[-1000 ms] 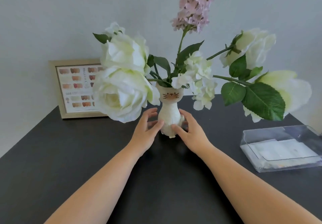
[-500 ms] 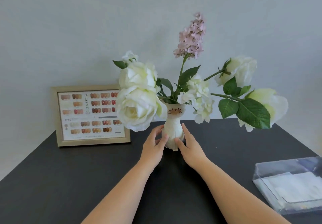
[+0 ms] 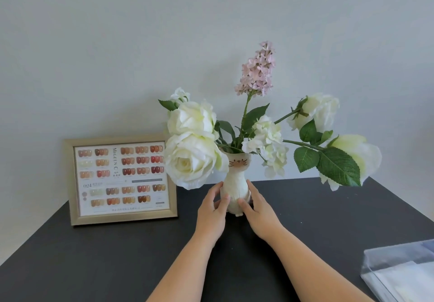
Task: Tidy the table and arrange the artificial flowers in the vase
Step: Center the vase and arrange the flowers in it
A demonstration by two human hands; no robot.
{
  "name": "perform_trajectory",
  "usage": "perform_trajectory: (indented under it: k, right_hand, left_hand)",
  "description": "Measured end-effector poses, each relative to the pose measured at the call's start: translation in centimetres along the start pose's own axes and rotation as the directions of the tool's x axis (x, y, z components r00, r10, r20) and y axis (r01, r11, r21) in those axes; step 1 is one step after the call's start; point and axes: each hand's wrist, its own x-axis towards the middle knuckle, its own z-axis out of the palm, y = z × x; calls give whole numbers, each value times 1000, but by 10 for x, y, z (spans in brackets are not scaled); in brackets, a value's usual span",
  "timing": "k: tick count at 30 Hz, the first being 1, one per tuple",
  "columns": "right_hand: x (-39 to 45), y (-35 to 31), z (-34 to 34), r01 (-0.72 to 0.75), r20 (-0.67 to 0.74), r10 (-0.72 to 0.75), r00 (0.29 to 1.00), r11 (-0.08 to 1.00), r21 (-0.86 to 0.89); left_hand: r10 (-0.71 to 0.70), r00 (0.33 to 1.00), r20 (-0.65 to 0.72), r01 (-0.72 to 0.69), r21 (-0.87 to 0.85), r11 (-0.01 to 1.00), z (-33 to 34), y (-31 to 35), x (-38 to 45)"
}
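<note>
Your 2 hands cup the white cat-faced vase (image 3: 235, 184) near the far edge of the dark table (image 3: 94, 254). Your left hand (image 3: 212, 210) wraps its left side, thumb pressed on the front and fingers curled round behind. Your right hand (image 3: 257, 210) mirrors it on the right side, thumb on the lower front, fingers flat along the flank — both hands closed lightly on the vase, which stands upright on the tabletop.

The artificial flowers sit in the vase's mouth: 2 large white roses (image 3: 192, 158) lean out to the left, a pink lilac spike (image 3: 258, 71) rises at the centre, a white hydrangea cluster (image 3: 270, 144) hangs just right of the mouth, and 2 more white roses (image 3: 319, 111) reach far right on long stems with broad green leaves (image 3: 338, 165).

A gold-framed colour chart (image 3: 121, 179) leans against the wall, just left of the vase. A clear plastic box (image 3: 399, 271) lies at the table's near right — cut off by the frame edge.
</note>
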Motion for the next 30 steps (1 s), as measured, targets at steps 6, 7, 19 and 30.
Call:
perform_trajectory:
  k: [6, 7, 19, 30]
  right_hand:
    - [-14, -1, -2, 75, -139, -62, 988, 993, 91]
    - [-19, -2, -4, 83, -199, -51, 979, 985, 155]
    - [-67, -92, -107, 647, -808, -7, 589, 603, 466]
    - [-26, -178, -165, 390, -575, -272, 771, 917, 89]
  left_hand:
    - [130, 982, -136, -120, 74, 990, 5, -4, -12]
    - [156, 972, -174, -147, 67, 987, 4, -1, -17]
    - [717, 524, -461, -699, 248, 671, -75, 120, -64]
    - [861, 504, -70, -649, 627, 431, -71, 190, -33]
